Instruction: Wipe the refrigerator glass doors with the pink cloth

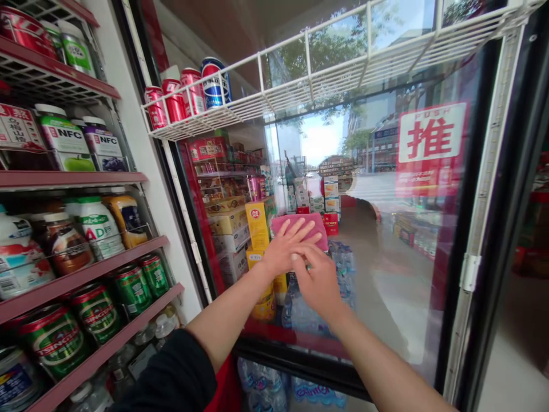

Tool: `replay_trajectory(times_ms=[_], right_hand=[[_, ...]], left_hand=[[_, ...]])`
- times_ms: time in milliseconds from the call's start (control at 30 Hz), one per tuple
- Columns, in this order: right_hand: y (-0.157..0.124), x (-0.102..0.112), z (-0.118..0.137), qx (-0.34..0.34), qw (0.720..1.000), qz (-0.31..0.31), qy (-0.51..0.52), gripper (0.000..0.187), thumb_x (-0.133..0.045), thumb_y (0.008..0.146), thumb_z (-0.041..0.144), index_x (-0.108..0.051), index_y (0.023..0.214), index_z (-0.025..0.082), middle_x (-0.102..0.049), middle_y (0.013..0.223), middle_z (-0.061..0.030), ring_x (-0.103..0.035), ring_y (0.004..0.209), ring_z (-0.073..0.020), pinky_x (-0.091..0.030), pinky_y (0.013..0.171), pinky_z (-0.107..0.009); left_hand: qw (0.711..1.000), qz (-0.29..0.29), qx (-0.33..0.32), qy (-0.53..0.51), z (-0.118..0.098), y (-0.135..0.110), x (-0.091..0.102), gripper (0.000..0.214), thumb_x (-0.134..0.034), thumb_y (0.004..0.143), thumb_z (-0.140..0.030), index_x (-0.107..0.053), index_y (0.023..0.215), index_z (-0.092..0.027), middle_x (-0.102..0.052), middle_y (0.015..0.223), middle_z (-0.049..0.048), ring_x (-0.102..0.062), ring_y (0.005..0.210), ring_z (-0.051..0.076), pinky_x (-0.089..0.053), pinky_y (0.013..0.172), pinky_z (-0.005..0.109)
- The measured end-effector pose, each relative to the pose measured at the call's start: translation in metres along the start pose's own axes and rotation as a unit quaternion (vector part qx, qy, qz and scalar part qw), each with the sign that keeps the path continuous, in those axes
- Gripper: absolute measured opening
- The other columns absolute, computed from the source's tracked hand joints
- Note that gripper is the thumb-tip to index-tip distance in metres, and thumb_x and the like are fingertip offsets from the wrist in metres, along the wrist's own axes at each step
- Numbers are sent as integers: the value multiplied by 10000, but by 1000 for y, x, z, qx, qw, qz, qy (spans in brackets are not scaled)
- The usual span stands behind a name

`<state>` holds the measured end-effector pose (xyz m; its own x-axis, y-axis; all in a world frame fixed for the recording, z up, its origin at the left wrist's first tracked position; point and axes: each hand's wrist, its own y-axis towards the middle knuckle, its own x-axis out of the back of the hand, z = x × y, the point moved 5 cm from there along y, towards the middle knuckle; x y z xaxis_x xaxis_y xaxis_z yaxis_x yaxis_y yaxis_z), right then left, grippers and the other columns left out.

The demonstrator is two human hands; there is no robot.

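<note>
Black-framed glass door [377,269] was seen across the centre and right of the view, with a white wire rack [309,86] fixed across its upper part and a metal hinge [470,272] on its right edge. Red-edged shelving [72,178] was seen to the left, with at least four levels visible. A red-and-white PUSH sign [431,140] was seen on the glass at upper right. Both arms were extended forward toward the pane, the left arm covered by a black sleeve [171,372] up to the forearm.

A pink cloth [286,225] was held flat against the glass, directly ahead of the hands, with its long axis running roughly level. The left hand [283,252] was nearer and was spread across the cloth, fingers apart. The right hand [319,283] was laid over the back of the left hand, fingers slightly curved; no pinch was seen, and contact with the cloth could not be told.

Four green Tsingtao cans [54,343] were counted on the shelving, with two NFC juice bottles [64,137] above them. Three red cans [174,100] and one blue can [214,83] were counted on the rack.
</note>
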<state>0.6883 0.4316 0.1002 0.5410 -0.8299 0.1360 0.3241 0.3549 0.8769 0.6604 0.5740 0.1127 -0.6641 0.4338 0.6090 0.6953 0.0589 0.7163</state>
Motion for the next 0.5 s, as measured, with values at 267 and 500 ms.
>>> replay_trajectory(times_ms=[267,500], right_hand=[[35,9,-30,124,971,26,-201,418,-533,1041,213,-682,1429,171,-614,1605,-165,-522,1532,-316,-435,1293,-572],[34,3,-43,131,936,54,-322,576,-437,1023,11,-562,1570,145,-393,1764,-181,-223,1708,-317,-259,1364,-661]], left_hand=[[905,-281,143,286,49,-18,77,829,-551,1015,-487,-313,1727,-135,-139,1843,188,20,1733,343,25,1377,602],[816,-410,292,285,75,-30,116,898,-419,1059,-539,-119,1750,-50,-49,1838,255,16,1726,386,-51,1379,612]])
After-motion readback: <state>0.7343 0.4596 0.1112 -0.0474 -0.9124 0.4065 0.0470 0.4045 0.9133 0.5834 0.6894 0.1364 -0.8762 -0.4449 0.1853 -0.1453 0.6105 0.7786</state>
